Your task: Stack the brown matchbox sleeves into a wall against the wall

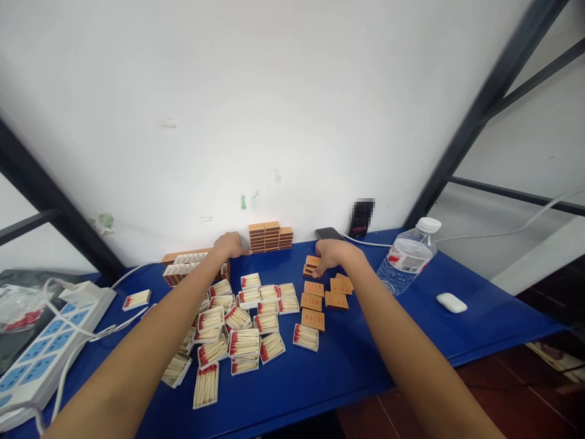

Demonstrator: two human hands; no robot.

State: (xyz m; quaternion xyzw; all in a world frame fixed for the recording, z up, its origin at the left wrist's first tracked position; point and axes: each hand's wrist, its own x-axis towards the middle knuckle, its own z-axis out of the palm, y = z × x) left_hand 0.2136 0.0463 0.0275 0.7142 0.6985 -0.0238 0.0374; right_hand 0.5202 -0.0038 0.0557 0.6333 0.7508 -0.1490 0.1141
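Note:
My left hand (231, 245) reaches to the back of the blue table, its fingertips stretched against the lower left side of a neat stack of closed matchboxes (271, 238). My right hand (333, 253) is closed at the edge of a small orange matchbox pile (313, 261), and part of its grip is hidden. Toward me from it run a column of orange matchboxes (311, 302) and a looser group of matchboxes (337, 292). Between my arms lie several open trays of red-tipped matches (244, 342). Empty white trays (183, 268) stand behind my left forearm.
A water bottle (407, 256) stands right of my right arm, beside a white earphone case (451, 302). A dark phone (328, 233) lies by the wall. At the left are a power strip (57, 341) with white cables and a lone match tray (136, 300).

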